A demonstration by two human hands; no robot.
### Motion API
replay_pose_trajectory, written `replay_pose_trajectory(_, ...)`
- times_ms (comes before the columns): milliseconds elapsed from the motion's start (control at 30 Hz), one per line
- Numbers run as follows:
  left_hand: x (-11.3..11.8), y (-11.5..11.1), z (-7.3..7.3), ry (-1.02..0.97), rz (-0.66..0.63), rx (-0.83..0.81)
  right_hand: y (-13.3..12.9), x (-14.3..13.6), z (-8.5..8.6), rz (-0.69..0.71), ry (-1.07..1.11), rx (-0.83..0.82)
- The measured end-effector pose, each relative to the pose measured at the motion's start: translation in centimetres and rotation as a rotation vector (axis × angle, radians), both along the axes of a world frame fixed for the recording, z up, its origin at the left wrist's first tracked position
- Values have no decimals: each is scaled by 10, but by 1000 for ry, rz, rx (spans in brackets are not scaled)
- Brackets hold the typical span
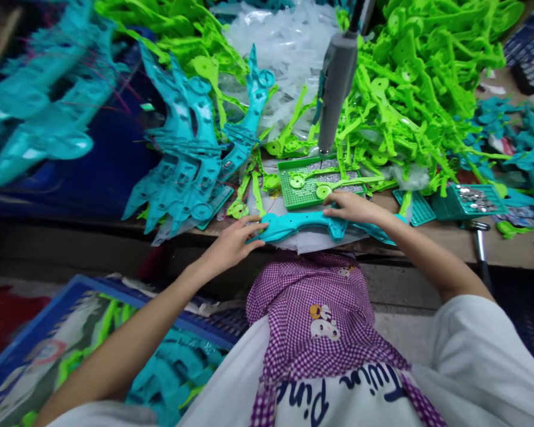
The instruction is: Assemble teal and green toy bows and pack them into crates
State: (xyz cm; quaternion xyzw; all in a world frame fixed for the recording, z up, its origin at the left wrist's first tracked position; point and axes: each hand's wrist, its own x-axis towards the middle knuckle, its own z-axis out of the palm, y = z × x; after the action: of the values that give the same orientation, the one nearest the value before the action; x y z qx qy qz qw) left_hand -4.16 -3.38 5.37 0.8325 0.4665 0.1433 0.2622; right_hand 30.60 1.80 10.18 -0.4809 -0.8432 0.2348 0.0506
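Note:
A turquoise molded plastic part (pixel 293 224), long and curved, lies along the table's front edge. My left hand (pixel 234 243) grips its left end between thumb and fingers. My right hand (pixel 353 209) is over the middle of the part with its fingers curled together; whatever the fingertips pinch is too small or hidden to make out. Close to those fingertips is the round end of a lime green plastic arm (pixel 324 191), lying across a green tray (pixel 291 196) of small metal pieces. A grey power screwdriver (pixel 338 89) hangs upright above the tray.
Lime green parts (pixel 409 77) are heaped at the back right. Turquoise parts (pixel 182 142) stand stacked on the left. A hammer (pixel 480 249) and a teal box (pixel 454 204) of metal discs are at the right. Below left is a blue crate (pixel 66 290) of parts.

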Motion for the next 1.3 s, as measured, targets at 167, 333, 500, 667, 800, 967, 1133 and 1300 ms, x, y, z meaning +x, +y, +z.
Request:
replay_pose_trajectory(167,0,-2,4,45,-29,113,-66,68,26,-378,79,353)
replay_pose_trajectory(333,36,9,15,65,-138,246,-137,128,9,-566,51,321)
replay_pose_trajectory(500,90,41,7,143,-281,164,-153,139,-15,-623,137,175)
replay_pose_trajectory(667,106,51,-2,169,-248,82,-144,143,-12,-639,194,84)
replay_pose_trajectory(800,104,47,-3,96,-181,58,-140,142,-17,-517,69,112)
replay_pose_trajectory(967,103,44,-5,47,-168,47,-138,130,-31,-501,-195,257)
replay_pose_trajectory(1133,104,44,-2,32,-162,23,-155,122,-34,-529,-179,351)
replay_pose_trajectory(1300,109,51,4,22,-233,-84,-168,119,-54,-628,-167,415)
